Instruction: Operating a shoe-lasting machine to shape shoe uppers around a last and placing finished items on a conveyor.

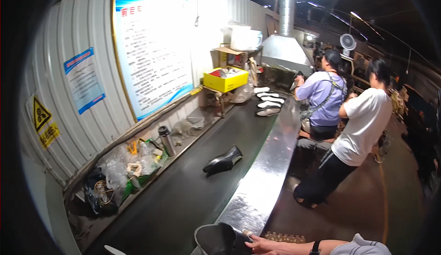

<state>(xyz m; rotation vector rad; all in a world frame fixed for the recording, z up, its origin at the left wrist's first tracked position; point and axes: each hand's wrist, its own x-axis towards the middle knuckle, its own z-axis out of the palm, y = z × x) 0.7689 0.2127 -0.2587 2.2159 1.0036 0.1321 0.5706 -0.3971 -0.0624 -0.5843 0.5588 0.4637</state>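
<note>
At the lower edge, my right hand [262, 246] grips the side of a black open-topped piece [220, 239], perhaps a shoe or boot upper; its lower part is cut off. One fingertip wears a pale cover, and a dark band circles the wrist. My left hand is out of view. A white curved object [113, 250] pokes in at the bottom left, too cropped to name. Beyond the hand, a glossy black shoe [223, 160] lies alone on the dark conveyor belt [183, 200]. Farther along, several whitish shoe-shaped pieces [268, 103] sit in a row.
A shiny metal ledge [257, 186] edges the belt's right side. Plastic bags [121, 170] and a flask [166, 141] line its left, by the wall. A yellow box [226, 79] stands near a metal hood [285, 50]. Two people [321, 96] are at the far right.
</note>
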